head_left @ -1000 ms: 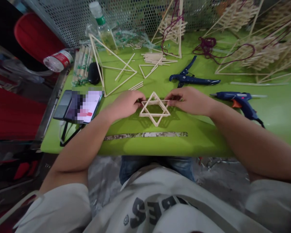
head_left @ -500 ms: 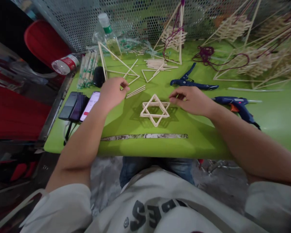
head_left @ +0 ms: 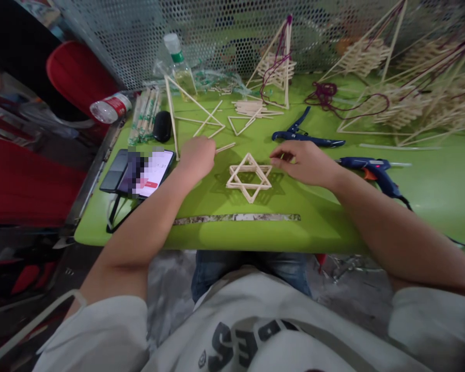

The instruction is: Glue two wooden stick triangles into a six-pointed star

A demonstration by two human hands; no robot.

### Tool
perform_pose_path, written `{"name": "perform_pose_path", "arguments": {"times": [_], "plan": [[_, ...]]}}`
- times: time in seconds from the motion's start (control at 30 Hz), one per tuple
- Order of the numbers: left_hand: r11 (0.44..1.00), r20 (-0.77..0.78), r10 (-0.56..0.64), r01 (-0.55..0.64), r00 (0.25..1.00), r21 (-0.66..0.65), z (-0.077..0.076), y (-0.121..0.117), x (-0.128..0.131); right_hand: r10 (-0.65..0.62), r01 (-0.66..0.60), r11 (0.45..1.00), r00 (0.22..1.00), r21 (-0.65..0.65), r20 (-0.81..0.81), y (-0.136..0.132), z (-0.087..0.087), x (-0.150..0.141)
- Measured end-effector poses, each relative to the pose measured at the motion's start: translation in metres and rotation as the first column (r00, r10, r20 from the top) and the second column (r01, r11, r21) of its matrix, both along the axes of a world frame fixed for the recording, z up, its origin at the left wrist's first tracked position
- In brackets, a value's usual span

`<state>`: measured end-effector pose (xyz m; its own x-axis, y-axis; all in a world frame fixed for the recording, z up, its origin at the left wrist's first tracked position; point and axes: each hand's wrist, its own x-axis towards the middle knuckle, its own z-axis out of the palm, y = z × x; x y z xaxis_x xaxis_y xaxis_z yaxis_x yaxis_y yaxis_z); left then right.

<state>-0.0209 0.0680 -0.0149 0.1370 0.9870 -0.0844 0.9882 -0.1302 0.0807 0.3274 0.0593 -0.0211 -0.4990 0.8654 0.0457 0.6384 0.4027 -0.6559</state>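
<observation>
A six-pointed star frame (head_left: 249,185) of thin wooden sticks, in stacked layers, lies on the green table. My left hand (head_left: 199,159) is left of the star, over the loose wooden sticks (head_left: 226,148), whose ends stick out past it. Its back faces me and hides the fingers, so I cannot tell whether it grips a stick. On the star's right side, my right hand (head_left: 304,161) hovers by the upper right point. Its fingers are bent, with a gap between thumb and forefinger, and nothing shows in them.
A blue cutter (head_left: 308,137) and a blue glue gun (head_left: 375,166) lie to the right. Stick triangles (head_left: 196,121), a stick pile (head_left: 256,108) and a bottle (head_left: 184,72) are behind. Phones (head_left: 151,173) lie left; a flat strip (head_left: 238,218) lies along the front.
My left hand has moved right and toward me, over the loose sticks, and now covers most of them. My right hand and the star have hardly moved.
</observation>
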Motion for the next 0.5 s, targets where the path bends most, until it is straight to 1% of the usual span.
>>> {"name": "perform_pose_path", "arguments": {"times": [0.13, 0.23, 0.37, 0.5], "plan": [[0.998, -0.041, -0.059, 0.059, 0.997, 0.008, 0.001, -0.004, 0.001, 0.071, -0.072, 0.997, 0.995, 0.021, 0.064, -0.002, 0.003, -0.003], [0.996, -0.075, -0.087, 0.088, 0.993, 0.009, 0.001, -0.002, 0.001, 0.106, -0.109, 0.994, 0.990, 0.029, 0.096, -0.001, 0.001, -0.004], [0.997, -0.095, -0.071, 0.074, 0.993, 0.021, -0.001, 0.003, -0.005, 0.115, -0.119, 0.992, 0.989, 0.037, 0.097, 0.003, -0.006, -0.001], [0.997, -0.061, -0.051, 0.054, 0.997, 0.046, -0.003, 0.003, -0.011, 0.118, -0.123, 0.992, 0.988, 0.040, 0.103, 0.005, -0.010, 0.001]]}}
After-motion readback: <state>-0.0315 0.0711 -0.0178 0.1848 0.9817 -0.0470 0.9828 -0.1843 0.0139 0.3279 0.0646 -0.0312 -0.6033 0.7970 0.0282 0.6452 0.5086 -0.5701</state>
